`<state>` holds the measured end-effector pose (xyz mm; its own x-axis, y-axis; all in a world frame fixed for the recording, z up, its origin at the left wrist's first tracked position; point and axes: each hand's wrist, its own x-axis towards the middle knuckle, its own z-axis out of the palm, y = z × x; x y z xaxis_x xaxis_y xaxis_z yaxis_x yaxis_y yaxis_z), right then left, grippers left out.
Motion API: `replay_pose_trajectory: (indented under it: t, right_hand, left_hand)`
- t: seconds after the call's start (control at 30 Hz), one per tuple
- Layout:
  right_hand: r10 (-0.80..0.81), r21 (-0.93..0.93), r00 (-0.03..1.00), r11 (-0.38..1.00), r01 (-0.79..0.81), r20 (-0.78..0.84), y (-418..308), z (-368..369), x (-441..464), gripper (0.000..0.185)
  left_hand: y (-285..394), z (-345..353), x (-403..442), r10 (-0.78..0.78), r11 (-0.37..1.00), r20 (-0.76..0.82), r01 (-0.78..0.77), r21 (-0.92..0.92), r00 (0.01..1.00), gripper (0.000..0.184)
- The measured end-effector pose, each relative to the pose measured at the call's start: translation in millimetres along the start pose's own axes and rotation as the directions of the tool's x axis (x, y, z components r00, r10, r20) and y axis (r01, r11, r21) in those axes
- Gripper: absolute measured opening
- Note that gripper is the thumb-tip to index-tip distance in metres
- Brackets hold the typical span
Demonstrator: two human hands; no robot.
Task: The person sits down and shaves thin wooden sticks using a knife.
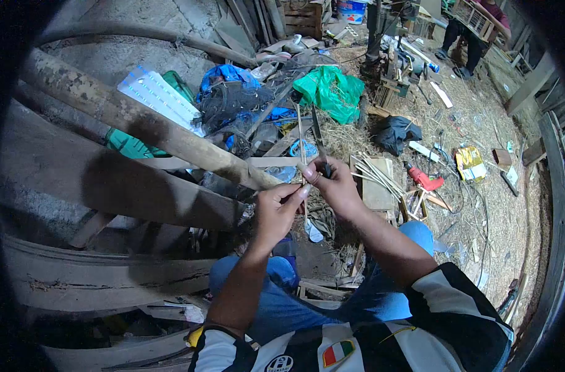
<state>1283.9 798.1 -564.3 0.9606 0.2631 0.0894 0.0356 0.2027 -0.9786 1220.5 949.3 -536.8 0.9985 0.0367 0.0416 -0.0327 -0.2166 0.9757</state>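
Both hands meet at the centre of the view, and directions here run from them, with 12 o'clock pointing away from the person. The left hand [276,212] is nearly closed, its thumb and fingers pinching a thin strip [301,133] of wood. The right hand [338,187] is curled round the handle of a knife [317,131], its thumb against or just beside the strip. The strip stands out from the fingers toward 12, its lower end showing toward 6; the dark blade points the same way just to its right. Whether the edge touches the wood cannot be told.

A green bag [335,93] lies between 12 and 1, and a black bag [397,134] at 2. Near 3 o'clock, loose sticks [379,175] rest across a board [375,197], with a red drill [425,178] beyond them and a yellow packet [471,163] farther out, on the littered floor [502,229]. A small wooden frame [417,206] sits just past 3. A thick pole [140,119] slants in from 10, a white sheet [155,96] behind it; blue plastic [226,75] lies at 11. Well away, between 1 and 2, another person [465,43] has a slatted wooden cage [472,22].
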Motion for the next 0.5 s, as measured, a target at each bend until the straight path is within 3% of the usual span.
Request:
replay_pose_trajectory:
  t: [0.03, 0.13, 0.23, 0.3, 0.37, 0.4, 0.43, 0.5]
  right_hand:
    - [0.003, 0.0, 1.0, 1.0, -0.003, -0.004, -2, -3, 1, 0.02]
    - [0.214, 0.113, 0.973, 0.968, -0.223, 0.083, -17, -8, 1, 0.022]
    - [0.209, 0.089, 0.972, 0.972, -0.219, 0.104, -21, -12, 5, 0.024]
    - [0.189, 0.107, 0.975, 0.974, -0.201, 0.113, -20, -15, 8, 0.025]
    - [0.157, 0.169, 0.988, 0.973, -0.157, 0.01, -26, -15, 8, 0.024]
    - [0.193, 0.055, 0.981, 0.98, -0.192, -0.002, -23, -22, 13, 0.023]
    - [0.13, 0.033, 0.991, 0.991, -0.13, -0.024, -25, -23, 14, 0.026]
    - [-0.051, -0.294, 0.999, 0.955, 0.044, -0.018, -10, -29, 24, 0.029]
  left_hand:
    - [-1, -3, 1, -0.046, 0.998, 0.035, 0.047, -0.03, 0.998, 0.021]
    - [-7, -7, 6, -0.112, 0.982, 0.045, 0.117, -0.145, 0.993, 0.021]
    - [-13, -12, 6, -0.144, 0.973, 0.021, 0.145, -0.179, 0.989, 0.022]
    - [-21, -16, 8, -0.173, 0.932, -0.085, 0.135, -0.336, 0.981, 0.022]
    - [-21, -20, 9, -0.199, 0.926, -0.152, 0.135, -0.353, 0.968, 0.023]
    - [-17, -24, 10, -0.152, 0.894, -0.16, 0.067, -0.444, 0.975, 0.023]
    - [-12, -28, 11, -0.102, 0.85, -0.177, -0.007, -0.526, 0.979, 0.024]
    - [-1, -31, 10, -0.107, 0.841, -0.194, -0.015, -0.54, 0.975, 0.025]
